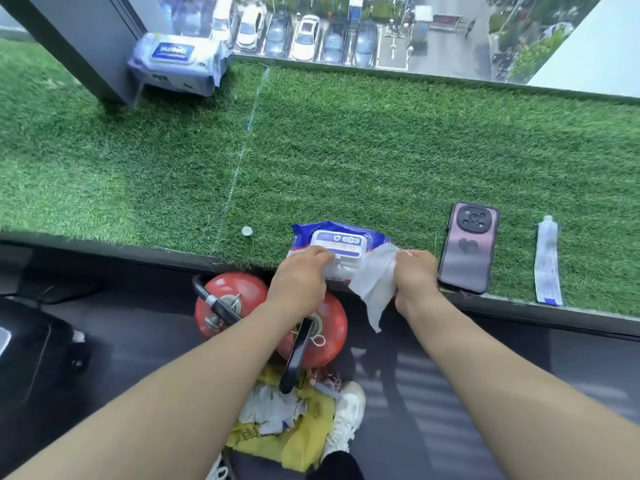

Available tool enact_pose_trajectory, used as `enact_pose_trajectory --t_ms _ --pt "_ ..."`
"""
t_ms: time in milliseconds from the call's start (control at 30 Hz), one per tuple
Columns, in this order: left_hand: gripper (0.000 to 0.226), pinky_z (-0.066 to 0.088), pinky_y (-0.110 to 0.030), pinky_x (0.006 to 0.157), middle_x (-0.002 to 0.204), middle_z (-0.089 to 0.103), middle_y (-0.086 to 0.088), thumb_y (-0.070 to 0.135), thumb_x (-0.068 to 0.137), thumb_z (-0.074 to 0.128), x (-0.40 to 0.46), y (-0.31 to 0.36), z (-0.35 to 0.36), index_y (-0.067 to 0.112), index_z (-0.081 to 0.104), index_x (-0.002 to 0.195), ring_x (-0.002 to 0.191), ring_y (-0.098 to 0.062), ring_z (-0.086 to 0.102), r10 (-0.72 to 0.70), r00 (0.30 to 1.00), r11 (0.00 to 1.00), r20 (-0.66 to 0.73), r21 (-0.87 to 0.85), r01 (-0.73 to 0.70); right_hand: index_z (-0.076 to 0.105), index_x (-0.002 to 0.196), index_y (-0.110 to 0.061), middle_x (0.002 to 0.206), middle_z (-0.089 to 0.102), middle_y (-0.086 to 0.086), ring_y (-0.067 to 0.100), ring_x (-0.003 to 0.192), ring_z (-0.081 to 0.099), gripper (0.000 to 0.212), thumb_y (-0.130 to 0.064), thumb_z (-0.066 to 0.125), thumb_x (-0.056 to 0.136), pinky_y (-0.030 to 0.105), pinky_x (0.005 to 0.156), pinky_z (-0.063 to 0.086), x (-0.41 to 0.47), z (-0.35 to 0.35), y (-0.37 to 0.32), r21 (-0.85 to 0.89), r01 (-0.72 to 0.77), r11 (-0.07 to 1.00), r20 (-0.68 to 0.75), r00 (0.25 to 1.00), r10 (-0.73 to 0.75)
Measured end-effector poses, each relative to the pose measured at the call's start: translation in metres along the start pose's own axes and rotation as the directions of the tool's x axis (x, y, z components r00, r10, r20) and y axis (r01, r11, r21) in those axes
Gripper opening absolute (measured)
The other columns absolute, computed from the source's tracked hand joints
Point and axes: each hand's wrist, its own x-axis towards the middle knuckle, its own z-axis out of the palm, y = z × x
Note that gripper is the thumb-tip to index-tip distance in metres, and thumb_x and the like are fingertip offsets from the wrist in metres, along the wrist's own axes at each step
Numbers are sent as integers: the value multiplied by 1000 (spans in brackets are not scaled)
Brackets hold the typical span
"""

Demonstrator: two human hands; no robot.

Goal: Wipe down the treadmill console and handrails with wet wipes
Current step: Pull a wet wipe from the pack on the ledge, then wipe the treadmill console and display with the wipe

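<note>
Your left hand (300,276) holds the pack (337,251), right hand (414,276) pinches the wipe (372,282); pulling fast could tear it

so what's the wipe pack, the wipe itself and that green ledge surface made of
Wipe pack: soft plastic film, glossy and crinkled, with a stiffer white flip lid. Wet wipe: thin white nonwoven-looking cloth, matte, hanging limp from the right hand. Ledge surface: artificial turf, seemingly plastic blades, uniform green with a visible seam.

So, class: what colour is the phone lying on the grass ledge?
Pinkish purple with a black camera ring, the phone in the head view.
</note>
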Motion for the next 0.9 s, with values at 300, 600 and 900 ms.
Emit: enact_pose_trajectory --t_ms 300,600,900 --pt "35 36 -28 95 130 55 -4 26 97 48 -72 6 -69 17 54 130 119 -22 51 -133 989 957 -69 -268 110 51 78 -14 69 49 4 20 67 46 14 -11 48 91 28 59 37 -98 5 -36 -25 151 988 169 975 -144" --pt "28 40 -11 64 95 63 5 29 87 66 -251 -6 -177 14 61 111 86 -7 56 -251 955 716 -157 -694 74 57 99 -12 74 51 5 18 66 45 11 -11 49 92 28 57 36 -316 17 -54 12 276 961 386 885 -260" --pt "15 40 -20 64 77 56 2 22 90 62 -475 -44 -289 7 60 91 71 -13 48 -502 790 581 -351 -814 8 56 71 -10 70 49 8 18 68 45 17 -11 59 88 31 63 36 -541 11 -58 -34 591 806 710 582 -397"
